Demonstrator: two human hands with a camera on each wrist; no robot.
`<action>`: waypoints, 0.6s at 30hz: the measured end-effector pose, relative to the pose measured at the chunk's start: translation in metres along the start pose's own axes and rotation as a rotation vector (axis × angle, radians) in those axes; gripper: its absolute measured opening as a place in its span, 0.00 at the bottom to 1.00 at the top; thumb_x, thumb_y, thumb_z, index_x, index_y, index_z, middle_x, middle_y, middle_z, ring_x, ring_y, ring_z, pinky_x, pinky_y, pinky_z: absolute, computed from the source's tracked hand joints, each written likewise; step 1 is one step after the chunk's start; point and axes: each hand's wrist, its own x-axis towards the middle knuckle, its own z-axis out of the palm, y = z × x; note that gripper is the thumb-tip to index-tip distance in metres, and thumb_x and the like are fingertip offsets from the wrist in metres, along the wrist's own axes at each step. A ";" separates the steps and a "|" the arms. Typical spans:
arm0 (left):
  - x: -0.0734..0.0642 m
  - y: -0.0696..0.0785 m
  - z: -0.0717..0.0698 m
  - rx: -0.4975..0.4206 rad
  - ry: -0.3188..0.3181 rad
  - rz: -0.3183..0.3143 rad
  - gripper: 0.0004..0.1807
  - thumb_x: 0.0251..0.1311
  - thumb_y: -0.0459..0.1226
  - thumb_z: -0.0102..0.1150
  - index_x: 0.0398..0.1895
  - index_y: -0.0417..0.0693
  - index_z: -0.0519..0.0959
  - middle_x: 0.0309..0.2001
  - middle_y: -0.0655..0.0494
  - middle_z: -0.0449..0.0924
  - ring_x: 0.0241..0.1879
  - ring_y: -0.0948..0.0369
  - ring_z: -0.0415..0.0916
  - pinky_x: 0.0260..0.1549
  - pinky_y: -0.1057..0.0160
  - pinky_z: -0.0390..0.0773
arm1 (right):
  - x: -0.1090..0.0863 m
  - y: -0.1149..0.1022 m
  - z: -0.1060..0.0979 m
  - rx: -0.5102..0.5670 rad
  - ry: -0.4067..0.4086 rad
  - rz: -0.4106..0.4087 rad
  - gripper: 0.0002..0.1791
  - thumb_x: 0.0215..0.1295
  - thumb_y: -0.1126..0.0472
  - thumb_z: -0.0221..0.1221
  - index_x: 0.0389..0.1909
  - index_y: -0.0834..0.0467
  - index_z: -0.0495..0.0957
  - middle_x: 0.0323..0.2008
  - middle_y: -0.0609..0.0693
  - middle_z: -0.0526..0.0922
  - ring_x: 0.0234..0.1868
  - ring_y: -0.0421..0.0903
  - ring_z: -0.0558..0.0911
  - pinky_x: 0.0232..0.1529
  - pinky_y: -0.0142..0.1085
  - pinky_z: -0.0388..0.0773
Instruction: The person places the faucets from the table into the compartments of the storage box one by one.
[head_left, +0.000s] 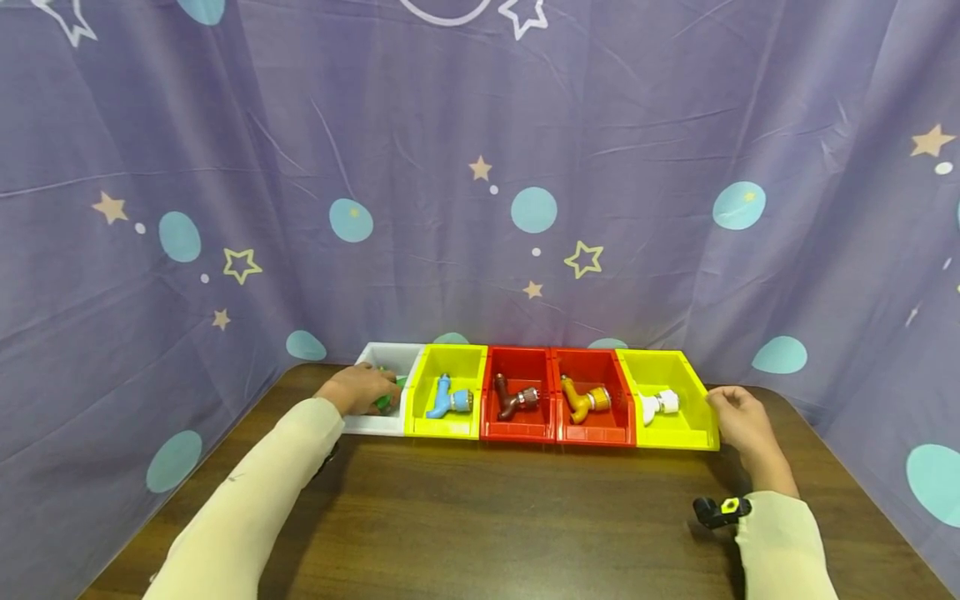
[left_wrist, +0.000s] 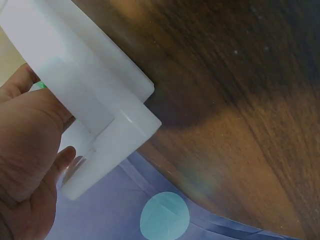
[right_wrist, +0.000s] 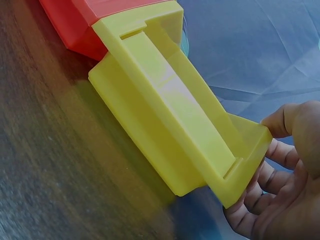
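My left hand [head_left: 358,389] reaches into the white bin [head_left: 375,427] at the row's left end. Its fingers are around a green plastic piece [head_left: 384,403], mostly hidden by the hand and bin wall. My right hand [head_left: 745,425] pinches the outer side wall of the right-end yellow bin [head_left: 699,437]; the right wrist view shows thumb and fingers on its corner. A white plastic tap [head_left: 660,404] lies in that bin. Between the end bins lie a blue tap [head_left: 452,400], a brown tap [head_left: 516,397] and a mustard-yellow tap [head_left: 585,400].
The bins stand side by side at the back of the brown wooden table [head_left: 487,517]: another yellow bin [head_left: 442,429] and two red bins [head_left: 517,432] between the ends. A purple patterned curtain [head_left: 450,283] hangs behind. A black wrist strap piece [head_left: 720,511] sticks out from the right sleeve.
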 end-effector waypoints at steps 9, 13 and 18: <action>0.001 0.004 -0.004 0.028 -0.026 -0.015 0.11 0.62 0.39 0.70 0.43 0.65 0.81 0.50 0.57 0.83 0.49 0.57 0.78 0.56 0.48 0.73 | 0.002 -0.001 -0.004 -0.137 0.018 -0.033 0.25 0.79 0.52 0.43 0.59 0.69 0.69 0.56 0.71 0.72 0.48 0.60 0.76 0.35 0.39 0.76; 0.001 0.009 -0.012 0.024 -0.061 -0.026 0.09 0.64 0.43 0.69 0.46 0.64 0.82 0.55 0.53 0.82 0.53 0.54 0.78 0.56 0.49 0.73 | 0.000 -0.007 -0.008 -0.227 0.053 -0.091 0.23 0.78 0.52 0.45 0.57 0.69 0.72 0.54 0.73 0.76 0.50 0.66 0.77 0.41 0.49 0.76; -0.005 0.015 -0.028 -0.026 -0.092 -0.080 0.11 0.65 0.44 0.68 0.50 0.65 0.84 0.61 0.49 0.80 0.61 0.50 0.76 0.66 0.41 0.66 | -0.002 -0.020 -0.010 -0.292 0.086 -0.156 0.23 0.78 0.51 0.45 0.55 0.68 0.73 0.56 0.74 0.77 0.55 0.70 0.76 0.46 0.58 0.75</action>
